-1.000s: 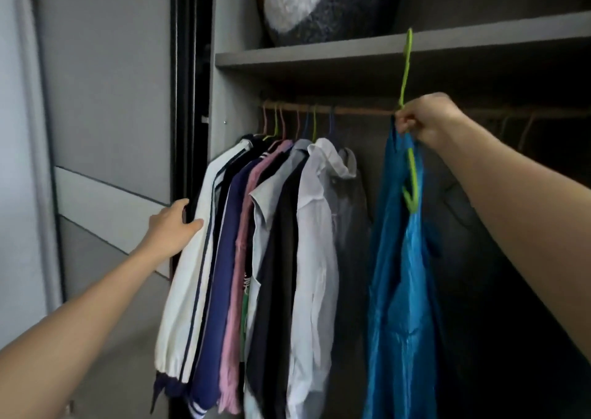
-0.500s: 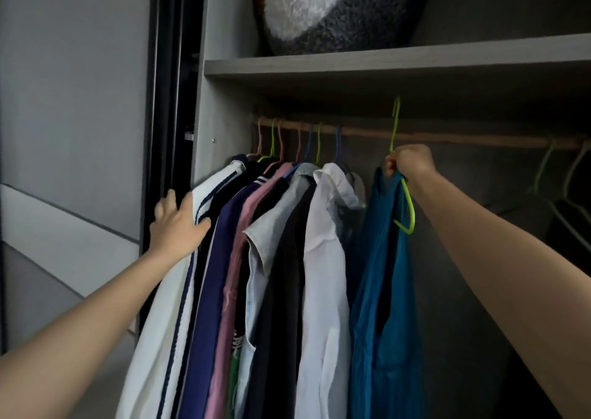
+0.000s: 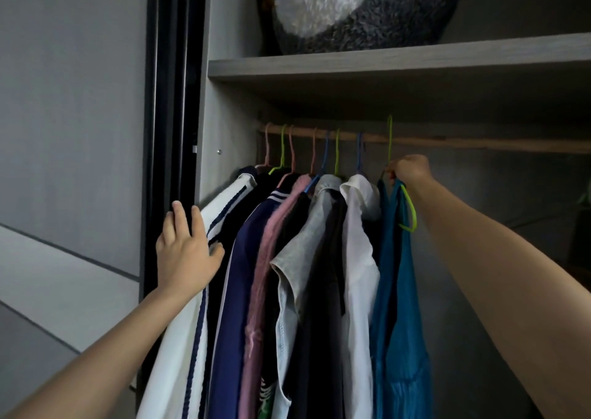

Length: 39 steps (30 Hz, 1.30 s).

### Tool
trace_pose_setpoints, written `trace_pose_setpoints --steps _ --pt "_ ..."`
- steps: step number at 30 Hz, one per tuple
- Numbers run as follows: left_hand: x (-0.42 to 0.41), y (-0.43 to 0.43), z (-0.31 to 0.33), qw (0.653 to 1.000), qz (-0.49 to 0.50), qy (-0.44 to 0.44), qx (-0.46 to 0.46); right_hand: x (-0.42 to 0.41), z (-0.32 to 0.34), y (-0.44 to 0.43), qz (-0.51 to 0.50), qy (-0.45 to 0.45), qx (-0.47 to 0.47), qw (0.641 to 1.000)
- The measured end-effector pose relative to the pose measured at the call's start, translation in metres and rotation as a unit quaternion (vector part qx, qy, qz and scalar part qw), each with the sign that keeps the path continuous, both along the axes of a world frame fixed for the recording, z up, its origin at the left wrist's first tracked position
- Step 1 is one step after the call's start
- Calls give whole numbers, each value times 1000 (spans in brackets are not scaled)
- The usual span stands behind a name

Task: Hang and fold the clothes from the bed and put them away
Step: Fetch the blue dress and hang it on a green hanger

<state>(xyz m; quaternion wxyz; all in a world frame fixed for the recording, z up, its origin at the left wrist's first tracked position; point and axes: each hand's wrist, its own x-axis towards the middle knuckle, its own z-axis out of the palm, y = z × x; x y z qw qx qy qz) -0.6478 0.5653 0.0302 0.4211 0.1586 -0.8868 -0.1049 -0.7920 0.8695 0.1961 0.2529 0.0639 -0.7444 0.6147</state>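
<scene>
My R hand (image 3: 407,171) pinches hanger (image 3: 389,153) w/ blue top (image 3: 399,322), hook at rail (image 3: 479,143); L hand (image 3: 184,252) spread on jacket (image 3: 230,195). Release pending; bed unseen.

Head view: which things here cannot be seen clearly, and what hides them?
Head view:
- Plush toy: top cut off by the upper edge.
- Blue garment: hem cut off by the lower edge.
- Green hanger: neck hidden by the right hand, one shoulder by that garment.

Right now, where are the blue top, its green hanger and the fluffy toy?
blue top (image 3: 399,338), head view, its hanging front.
green hanger (image 3: 389,150), head view, its hook stem.
fluffy toy (image 3: 383,19), head view, its grey fur.
</scene>
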Motion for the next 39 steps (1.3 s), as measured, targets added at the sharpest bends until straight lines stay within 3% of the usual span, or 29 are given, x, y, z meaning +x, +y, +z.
trace_pose_setpoints --steps 10,15,17,20,23,26,29,35,39 --pt "-8 -6 -8 999 13 22 -22 -33 -44 -42 6 -16 62 998" --pt "-6 4 -1 999 16 23 16 -26 -35 -36 24 -35 157 987" --pt "-6 19 4 999 -4 39 33 -15 -28 -20 15 -38 195 980" --pt "-11 58 12 994 -76 80 -15 2 -20 18 -34 4 239 970" --pt "-21 110 21 978 -161 124 -55 32 -18 71 -195 10 363 911" --pt "-24 159 30 954 -229 163 -106 69 -26 127 -356 8 486 798" --pt "-28 198 30 933 -270 183 -153 92 -44 182 -433 -6 559 707" --pt "-38 252 11 925 -303 113 -198 126 -73 245 -450 -136 604 644" --pt "-53 253 -13 919 -293 17 -262 139 -76 259 -456 -155 650 587"
